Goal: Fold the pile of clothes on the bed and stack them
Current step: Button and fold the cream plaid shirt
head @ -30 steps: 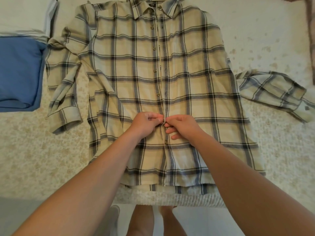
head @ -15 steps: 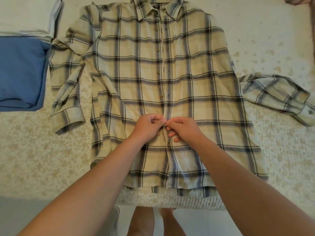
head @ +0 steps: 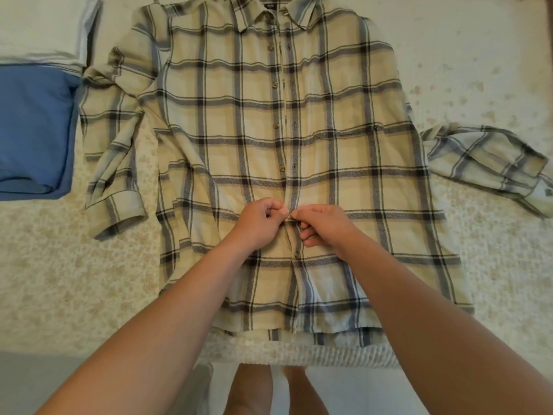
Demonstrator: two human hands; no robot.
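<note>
A cream plaid button-up shirt point(head: 239, 121) lies flat and face up on the bed, collar away from me, hem at the near edge. Its left sleeve point(head: 116, 151) is folded down alongside the body; its right sleeve point(head: 490, 163) sticks out to the right. My left hand point(head: 258, 223) and my right hand point(head: 324, 227) meet at the button placket, low on the shirt front. Each pinches the placket fabric with thumb and fingers at the same spot. A fastened button point(head: 297, 255) shows just below them.
A folded blue garment point(head: 33, 130) lies at the left edge, with a folded white one point(head: 42, 25) behind it. The floral bedspread point(head: 74, 280) covers the bed; its near edge point(head: 299, 353) is right below the shirt hem. My legs show beneath.
Both hands stay pinched together at the same spot on the placket. The view has shifted slightly; the shirt has not moved on the bed.
</note>
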